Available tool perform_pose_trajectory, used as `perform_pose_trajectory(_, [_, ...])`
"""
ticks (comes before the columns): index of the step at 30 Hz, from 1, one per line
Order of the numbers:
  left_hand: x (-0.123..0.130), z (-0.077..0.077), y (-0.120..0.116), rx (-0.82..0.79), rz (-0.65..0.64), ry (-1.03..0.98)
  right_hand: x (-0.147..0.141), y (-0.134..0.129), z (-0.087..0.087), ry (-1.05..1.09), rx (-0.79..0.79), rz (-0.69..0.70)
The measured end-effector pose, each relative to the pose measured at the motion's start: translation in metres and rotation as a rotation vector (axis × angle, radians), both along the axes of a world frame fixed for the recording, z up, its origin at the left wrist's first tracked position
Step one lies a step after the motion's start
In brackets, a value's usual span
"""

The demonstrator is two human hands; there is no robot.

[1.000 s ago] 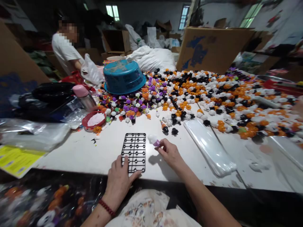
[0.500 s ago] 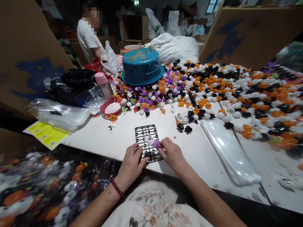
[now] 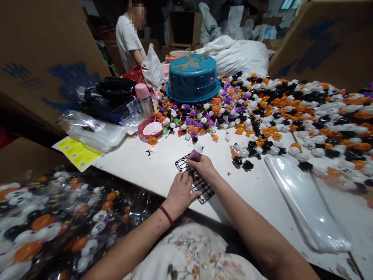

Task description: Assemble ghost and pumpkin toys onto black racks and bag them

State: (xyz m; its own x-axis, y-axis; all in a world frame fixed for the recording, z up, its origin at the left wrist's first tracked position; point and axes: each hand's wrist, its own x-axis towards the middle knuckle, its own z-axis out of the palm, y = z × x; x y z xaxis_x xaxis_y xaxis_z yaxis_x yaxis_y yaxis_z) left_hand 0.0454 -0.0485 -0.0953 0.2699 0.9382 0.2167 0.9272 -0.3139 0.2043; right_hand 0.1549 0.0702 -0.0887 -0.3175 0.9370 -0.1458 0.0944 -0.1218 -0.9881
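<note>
A black plastic grid rack (image 3: pixel 201 186) lies at an angle on the white table, partly covered by my hands. My left hand (image 3: pixel 180 192) rests at its left edge, fingers stretched over the bars and thumb spread apart toward the lower end. Above the rack's far end, my right hand (image 3: pixel 203 165) pinches a small toy (image 3: pixel 198 149) with a white ghost-like head and a purple lower part. The head points away from me, tilted to the right. My right hand and forearm hide part of the rack's right side.
A blue basket (image 3: pixel 192 79) stands upside down amid heaped small toys (image 3: pixel 279 105). Clear plastic bags (image 3: pixel 305 206) lie at right. Left are a pink-capped flask (image 3: pixel 145 103), a red dish (image 3: pixel 150 131) and yellow sheets (image 3: pixel 77 152). Bagged toys (image 3: pixel 43 221) fill the lower left. A person (image 3: pixel 128 37) stands behind.
The toy in my right hand has gone from over the middle of the rack to its far end, its head now pointing away. The rack sits at a steeper angle. The view has swung left.
</note>
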Motion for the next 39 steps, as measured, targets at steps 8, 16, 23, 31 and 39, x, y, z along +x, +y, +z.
perform_pose_trajectory(8, [0.023, -0.004, -0.001, -0.054, 0.023, -0.040, -0.031, 0.002, -0.009, 0.016, -0.057, 0.110])
perform_pose_trajectory(16, [0.019, -0.015, 0.000, -0.008, 0.020, -0.215, -0.027, -0.011, -0.019, -0.173, 0.036, 0.180])
perform_pose_trajectory(23, [0.018, -0.020, -0.004, -0.008, 0.014, -0.261, -0.022, -0.011, -0.012, -0.402, 0.196, 0.156])
perform_pose_trajectory(31, [0.016, -0.029, -0.001, 0.035, -0.054, -0.210, -0.034, -0.020, 0.007, -0.601, 0.375, 0.203])
perform_pose_trajectory(39, [0.010, -0.043, 0.004, 0.035, -0.128, 0.010, -0.038, -0.017, 0.001, -0.605, 0.356, 0.183])
